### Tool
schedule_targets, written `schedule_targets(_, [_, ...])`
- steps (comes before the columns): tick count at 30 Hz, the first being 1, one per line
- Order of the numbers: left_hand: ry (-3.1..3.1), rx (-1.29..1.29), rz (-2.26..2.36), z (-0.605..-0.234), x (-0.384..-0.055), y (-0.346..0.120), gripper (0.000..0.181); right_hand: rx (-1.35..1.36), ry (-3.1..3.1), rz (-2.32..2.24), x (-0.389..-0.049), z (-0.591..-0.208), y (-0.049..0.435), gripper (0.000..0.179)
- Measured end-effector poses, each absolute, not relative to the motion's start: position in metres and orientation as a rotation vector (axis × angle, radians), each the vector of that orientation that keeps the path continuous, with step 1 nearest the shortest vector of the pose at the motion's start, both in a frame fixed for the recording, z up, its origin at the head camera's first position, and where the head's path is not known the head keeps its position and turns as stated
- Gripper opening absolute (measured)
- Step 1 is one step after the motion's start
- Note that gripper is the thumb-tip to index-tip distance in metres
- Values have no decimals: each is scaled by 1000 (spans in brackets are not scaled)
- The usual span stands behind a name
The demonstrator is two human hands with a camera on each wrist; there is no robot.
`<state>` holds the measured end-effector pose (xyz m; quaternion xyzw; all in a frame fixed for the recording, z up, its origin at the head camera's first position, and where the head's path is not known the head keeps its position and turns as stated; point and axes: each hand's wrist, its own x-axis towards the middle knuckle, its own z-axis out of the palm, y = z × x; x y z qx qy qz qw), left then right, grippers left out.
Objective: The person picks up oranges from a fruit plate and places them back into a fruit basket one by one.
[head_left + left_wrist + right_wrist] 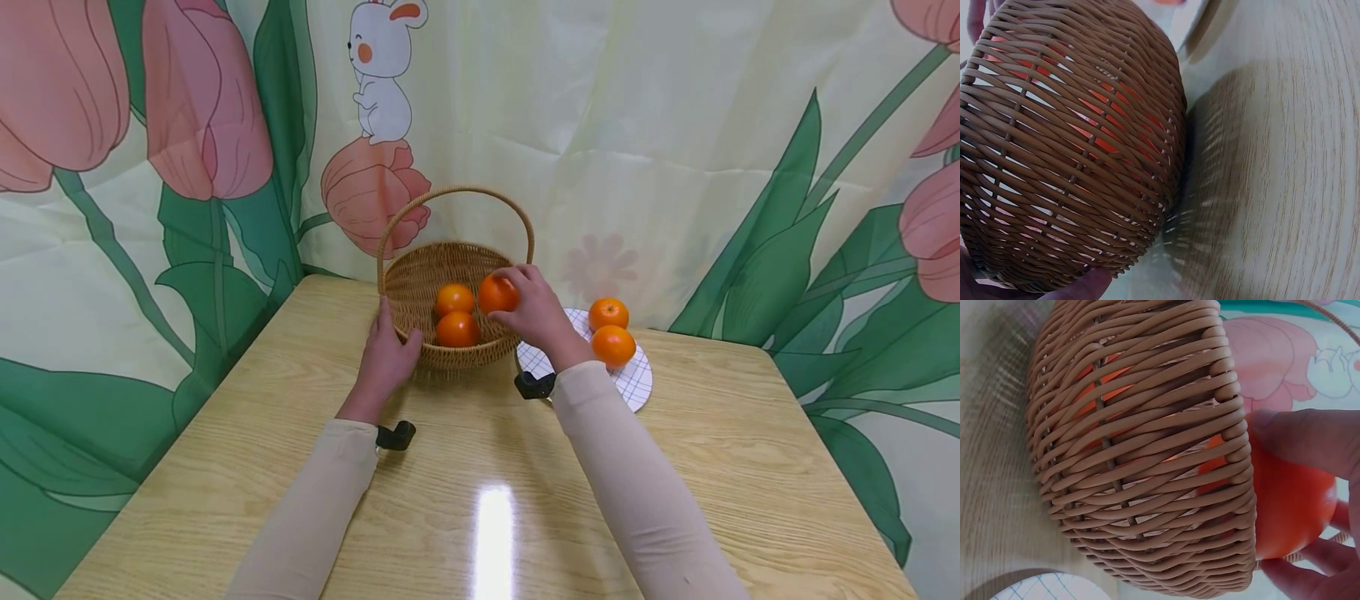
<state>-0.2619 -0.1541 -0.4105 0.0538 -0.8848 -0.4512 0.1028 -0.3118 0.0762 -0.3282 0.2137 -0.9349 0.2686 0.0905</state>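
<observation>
A wicker basket [465, 357] with a tall arched handle [465, 190] stands toward the back of the table. My left hand [386, 360] holds its left side at the rim, the thumb against the front wall. In my right hand [543, 317] is an orange [498, 294], gripped between thumb and fingers at the basket's right rim. The right wrist view shows this orange [1291, 500] partly behind the woven wall. Two more oranges lie inside, one orange [454, 299] behind the other orange [457, 330]. Through the weave, the left wrist view shows orange patches.
Right of the basket lies a white plate [636, 390] with a blue grid pattern, partly behind my right wrist. It bears two oranges [612, 346]. A curtain [615, 167] printed with tulips and a rabbit hangs behind the wooden table [435, 517].
</observation>
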Motion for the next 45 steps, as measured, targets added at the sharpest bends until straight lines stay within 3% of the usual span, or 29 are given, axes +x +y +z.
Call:
schedule_targets(28, [-2619, 151, -1343, -409, -260, -155, 81, 701, -3083, 504, -325, -326, 62, 56])
schedule_targets(45, [-2619, 163, -1348, -409, -260, -152, 81, 808, -3068, 430, -320, -326, 64, 45])
